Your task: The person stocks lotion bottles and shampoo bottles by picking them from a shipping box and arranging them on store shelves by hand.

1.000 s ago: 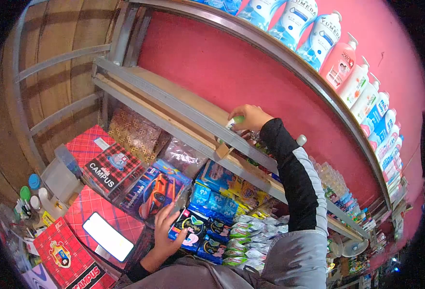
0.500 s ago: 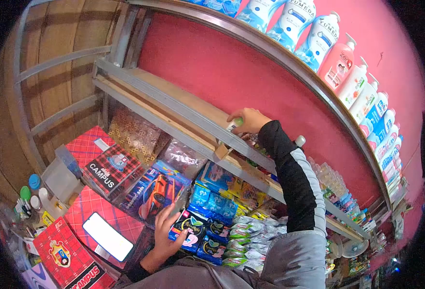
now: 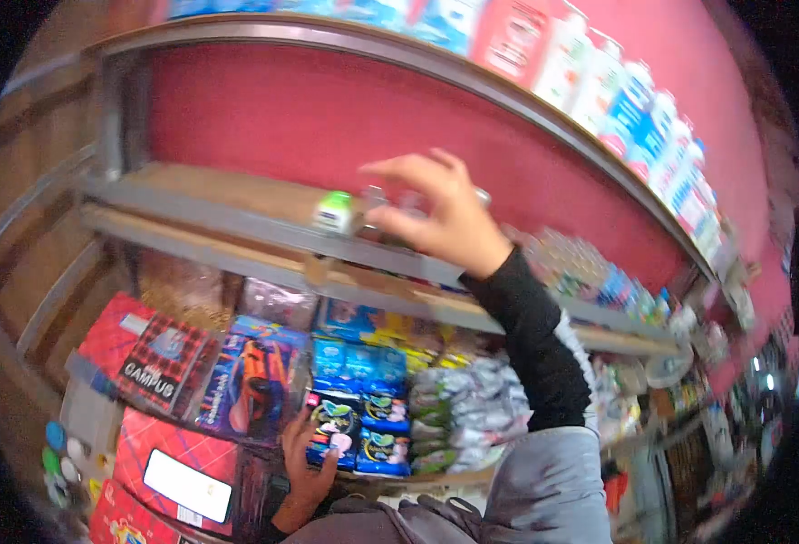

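Observation:
My right hand (image 3: 449, 213) is raised over the middle shelf, slightly blurred, with thumb and fingers apart and nothing between them. Just left of its fingertips stands a small white bottle with a green cap (image 3: 334, 212), upright at the shelf's front edge. Behind my right hand, small clear containers (image 3: 408, 204) are partly hidden. Lower down, my left hand (image 3: 309, 467) has its fingers spread at the side of a dark blue pack with pink and green print (image 3: 334, 424). Similar packs (image 3: 384, 449) lie beside it.
A metal-edged shelf (image 3: 227, 218) runs across the red wall. Pump bottles (image 3: 562, 63) line the upper shelf. Below are white-and-green packs (image 3: 481, 408), a car-print box (image 3: 252, 376), a CAMPUS box (image 3: 164, 363) and a phone with a lit screen (image 3: 188, 485).
My right hand has let go of the small green-capped bottle, which now stands on the shelf, and has drawn off to its right. The view has turned right; my left hand stays by the packs.

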`<state>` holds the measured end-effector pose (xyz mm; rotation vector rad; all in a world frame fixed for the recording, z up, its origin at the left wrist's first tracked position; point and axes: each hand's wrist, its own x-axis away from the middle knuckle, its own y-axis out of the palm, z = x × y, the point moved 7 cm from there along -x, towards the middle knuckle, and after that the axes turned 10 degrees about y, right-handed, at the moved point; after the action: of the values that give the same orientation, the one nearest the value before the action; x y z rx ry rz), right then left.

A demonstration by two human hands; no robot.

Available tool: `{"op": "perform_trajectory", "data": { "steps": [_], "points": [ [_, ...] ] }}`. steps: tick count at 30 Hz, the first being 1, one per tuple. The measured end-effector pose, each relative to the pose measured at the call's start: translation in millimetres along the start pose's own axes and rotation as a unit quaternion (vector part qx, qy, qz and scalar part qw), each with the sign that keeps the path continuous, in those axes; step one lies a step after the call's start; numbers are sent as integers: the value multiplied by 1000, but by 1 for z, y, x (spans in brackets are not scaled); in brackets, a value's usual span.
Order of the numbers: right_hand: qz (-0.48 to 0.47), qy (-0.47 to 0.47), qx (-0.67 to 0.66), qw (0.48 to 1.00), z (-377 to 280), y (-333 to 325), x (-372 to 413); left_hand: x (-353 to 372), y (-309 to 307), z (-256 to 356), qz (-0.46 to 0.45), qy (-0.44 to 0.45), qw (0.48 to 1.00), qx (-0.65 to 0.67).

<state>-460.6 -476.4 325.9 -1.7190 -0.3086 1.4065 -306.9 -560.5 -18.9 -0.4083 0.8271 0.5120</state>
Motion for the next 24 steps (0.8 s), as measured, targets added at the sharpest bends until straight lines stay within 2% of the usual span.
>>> {"op": "perform_trajectory", "data": {
  "steps": [2, 4, 6, 8, 9, 13, 16, 18, 20, 22, 23, 24],
  "points": [
    [38, -27, -11, 999, -26, -20, 58, 4, 12, 11, -8, 2, 1000, 23],
    [13, 1, -30, 999, -49, -28, 122, 12, 26, 23, -15, 1, 999, 46],
    [29, 59, -51, 997, -60, -32, 193, 32, 54, 26, -26, -4, 989, 148],
    [10, 180, -73, 981, -65, -36, 272, 46, 80, 51, -73, 9, 976, 207],
    [35, 252, -78, 964, -68, -42, 318, 50, 92, 77, -97, 45, 969, 222],
    [137, 504, -37, 852, -133, -102, 495, 102, 142, 169, -217, 59, 896, 383],
    [251, 641, -14, 725, -234, -147, 612, 160, 159, 263, -344, 96, 799, 483],
    [327, 709, 24, 625, -313, -167, 669, 202, 154, 331, -419, 113, 701, 566],
    [389, 757, 66, 521, -393, -172, 706, 254, 144, 383, -486, 151, 581, 636],
    [518, 744, 44, 421, -460, -161, 732, 305, 123, 421, -544, 155, 475, 674],
    [557, 729, 55, 394, -489, -149, 748, 323, 114, 438, -567, 157, 424, 689],
    [583, 721, 71, 368, -511, -137, 755, 333, 107, 451, -572, 169, 394, 699]
  ]
}}
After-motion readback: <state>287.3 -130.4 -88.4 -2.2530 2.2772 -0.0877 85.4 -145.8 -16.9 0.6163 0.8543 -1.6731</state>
